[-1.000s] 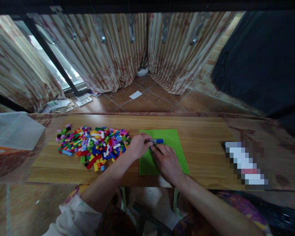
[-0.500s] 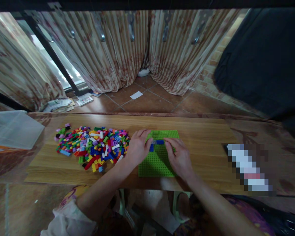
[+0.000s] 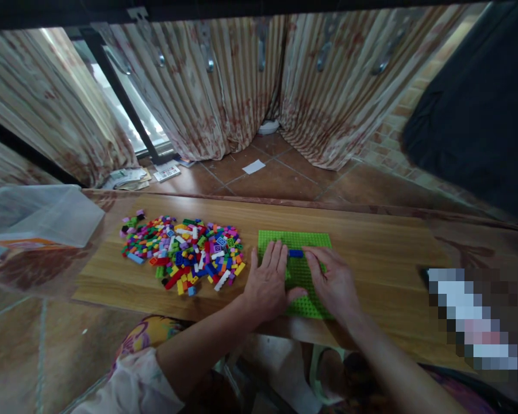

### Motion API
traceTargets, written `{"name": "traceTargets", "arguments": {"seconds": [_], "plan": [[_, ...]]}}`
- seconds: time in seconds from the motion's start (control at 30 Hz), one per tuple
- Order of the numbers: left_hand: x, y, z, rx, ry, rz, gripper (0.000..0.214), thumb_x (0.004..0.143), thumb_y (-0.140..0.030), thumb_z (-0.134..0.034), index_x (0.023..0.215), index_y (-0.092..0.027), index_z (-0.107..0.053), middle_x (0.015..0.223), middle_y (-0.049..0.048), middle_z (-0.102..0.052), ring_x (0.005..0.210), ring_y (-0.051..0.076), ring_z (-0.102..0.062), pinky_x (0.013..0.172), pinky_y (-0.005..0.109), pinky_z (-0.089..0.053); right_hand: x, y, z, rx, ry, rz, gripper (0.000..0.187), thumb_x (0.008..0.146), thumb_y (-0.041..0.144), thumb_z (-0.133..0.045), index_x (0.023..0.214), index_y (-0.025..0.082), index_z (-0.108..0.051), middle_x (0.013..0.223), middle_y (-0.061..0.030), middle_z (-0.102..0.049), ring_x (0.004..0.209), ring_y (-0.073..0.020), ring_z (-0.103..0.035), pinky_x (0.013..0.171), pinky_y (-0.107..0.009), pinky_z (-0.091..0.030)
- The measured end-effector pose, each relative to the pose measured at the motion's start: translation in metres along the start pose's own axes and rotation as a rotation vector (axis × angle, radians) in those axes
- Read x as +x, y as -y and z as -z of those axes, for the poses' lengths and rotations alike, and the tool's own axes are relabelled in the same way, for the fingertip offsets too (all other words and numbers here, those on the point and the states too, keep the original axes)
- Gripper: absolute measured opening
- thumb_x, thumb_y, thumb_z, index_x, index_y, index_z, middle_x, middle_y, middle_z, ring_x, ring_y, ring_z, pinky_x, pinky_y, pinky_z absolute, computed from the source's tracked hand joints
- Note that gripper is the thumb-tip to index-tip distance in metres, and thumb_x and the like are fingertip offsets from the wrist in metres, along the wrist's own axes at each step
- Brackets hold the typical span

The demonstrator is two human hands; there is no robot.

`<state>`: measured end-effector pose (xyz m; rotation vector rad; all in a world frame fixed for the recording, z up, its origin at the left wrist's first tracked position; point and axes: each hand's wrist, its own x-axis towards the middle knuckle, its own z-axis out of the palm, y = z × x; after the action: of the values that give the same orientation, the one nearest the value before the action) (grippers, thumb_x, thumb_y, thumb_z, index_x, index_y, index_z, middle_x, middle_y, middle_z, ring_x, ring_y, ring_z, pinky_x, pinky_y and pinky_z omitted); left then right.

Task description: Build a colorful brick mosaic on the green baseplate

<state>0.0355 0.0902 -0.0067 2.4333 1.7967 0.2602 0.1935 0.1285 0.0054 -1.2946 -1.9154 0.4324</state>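
Board (image 3: 299, 273) under my left hand (image 3: 267, 283), flat, gripping nothing visible, likely steadying | my right hand (image 3: 335, 279), half-curled, fingertips at blue brick (image 3: 295, 253), hold unclear

The desk (image 3: 388, 270) has a long wood-grain top with a brown floral surface (image 3: 478, 244) showing along its far edge and at both ends. A loose heap of multicoloured toy bricks (image 3: 198, 250) spreads over the left half. A green studded plate (image 3: 302, 237) lies flat near the middle, just beside the heap. At the right end, a pixelated object (image 3: 469, 316) lies slantwise.
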Motion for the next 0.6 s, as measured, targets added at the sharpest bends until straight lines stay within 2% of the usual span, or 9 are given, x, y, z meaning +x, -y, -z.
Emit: {"name": "traceTargets", "arguments": {"seconds": [0.2, 0.43, 0.53, 0.6], "plan": [[-0.002, -0.003, 0.0, -0.007, -0.01, 0.019, 0.082, 0.087, -0.061, -0.036, 0.148, -0.008, -0.022, 0.157, 0.0169, -0.018, 0.146, 0.031, -0.011, 0.113, 0.063, -0.011, -0.003, 0.001, -0.002, -0.008, 0.015, 0.036, 0.03, 0.094, 0.037, -0.044, 0.097, 0.02, -0.069, 0.096, -0.0082, -0.071, 0.091, -0.0226, -0.065, 0.086, -0.041, -0.05], [-0.005, -0.003, 0.001, -0.09, -0.045, 0.011, 0.083, 0.087, -0.062, -0.033, 0.148, -0.007, -0.023, 0.157, 0.0176, -0.018, 0.146, 0.031, -0.011, 0.113, 0.062, -0.015, -0.007, -0.001, -0.006, 0.007, 0.025, 0.028, 0.03, 0.093, 0.039, -0.045, 0.098, 0.021, -0.069, 0.1, -0.0076, -0.071, 0.094, -0.0219, -0.064, 0.087, -0.04, -0.049], [-0.004, -0.002, 0.009, -0.146, -0.107, 0.016, 0.086, 0.084, -0.067, -0.035, 0.148, -0.01, -0.023, 0.156, 0.0172, -0.02, 0.145, 0.032, -0.013, 0.112, 0.062, -0.016, -0.008, 0.003, -0.006, 0.014, 0.002, 0.035, 0.029, 0.093, 0.039, -0.047, 0.098, 0.021, -0.069, 0.1, -0.0073, -0.071, 0.095, -0.0212, -0.065, 0.087, -0.038, -0.05], [-0.001, 0.004, 0.02, -0.181, -0.159, 0.044, 0.081, 0.086, -0.066, -0.035, 0.147, -0.014, -0.027, 0.156, 0.016, -0.023, 0.144, 0.032, -0.017, 0.112, 0.06, -0.02, -0.007, 0.005, -0.005, 0.025, -0.029, 0.045, 0.029, 0.092, 0.039, -0.047, 0.097, 0.021, -0.069, 0.1, -0.0074, -0.071, 0.094, -0.0205, -0.065, 0.086, -0.037, -0.05]]}}
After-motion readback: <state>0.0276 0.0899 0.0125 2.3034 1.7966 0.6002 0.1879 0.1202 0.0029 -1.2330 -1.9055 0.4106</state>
